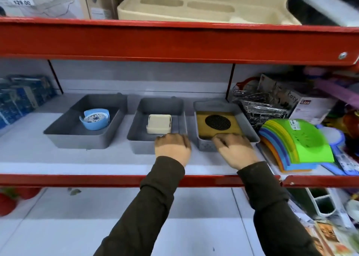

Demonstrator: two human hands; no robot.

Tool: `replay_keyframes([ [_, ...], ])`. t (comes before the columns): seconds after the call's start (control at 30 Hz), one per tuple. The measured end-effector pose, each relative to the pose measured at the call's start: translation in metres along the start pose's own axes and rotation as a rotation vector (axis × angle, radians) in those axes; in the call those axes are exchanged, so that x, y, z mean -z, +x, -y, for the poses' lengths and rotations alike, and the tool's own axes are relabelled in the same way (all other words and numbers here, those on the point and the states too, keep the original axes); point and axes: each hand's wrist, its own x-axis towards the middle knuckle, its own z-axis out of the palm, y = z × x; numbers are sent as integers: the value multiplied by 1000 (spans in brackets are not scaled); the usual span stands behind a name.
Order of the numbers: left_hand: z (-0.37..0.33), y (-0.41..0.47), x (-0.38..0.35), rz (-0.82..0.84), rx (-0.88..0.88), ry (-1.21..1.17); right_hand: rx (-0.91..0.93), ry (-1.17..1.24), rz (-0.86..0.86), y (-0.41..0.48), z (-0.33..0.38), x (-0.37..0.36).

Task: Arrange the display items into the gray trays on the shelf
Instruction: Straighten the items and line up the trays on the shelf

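Observation:
Three gray trays stand in a row on the white shelf. The left tray (64,133) holds a light blue round dish (95,119). In the middle tray (136,137) sits a cream square holder (159,123). The right tray (202,145) carries a wooden board with a black round mesh (217,122). My left hand (172,146) rests on the middle tray's front right corner, fingers curled over the rim. My right hand (235,148) lies on the right tray's front rim, fingertips touching the board's near edge.
Red shelf rails (97,180) run above and below. A stack of coloured plastic mats (295,145) and wire baskets (260,108) crowd the right side. Blue boxes (17,98) stand at the left. A beige organizer (204,8) sits on the upper shelf.

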Motion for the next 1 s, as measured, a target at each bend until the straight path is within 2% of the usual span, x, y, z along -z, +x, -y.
replay_keyframes([
  [0.13, -2, -24, 9, -27, -44, -50, -13, 10, -62, -27, 9, 2],
  [0.33, -7, -50, 29, 22, -59, -116, -16, -10, -37, -58, 24, 7],
  [0.63, -3, -79, 50, 111, -137, -166, -126, -62, 33, -90, 40, 20],
  [0.77, 15, -87, 54, 3, -163, -162, -128, -80, 38, -97, 57, 19],
  [0.87, 52, -77, 58, -26, -84, -120, -24, -36, 14, -103, 78, 14],
  [1.0, 115, -47, 70, -20, 153, -135, 152, -16, 67, -100, 114, -1],
])
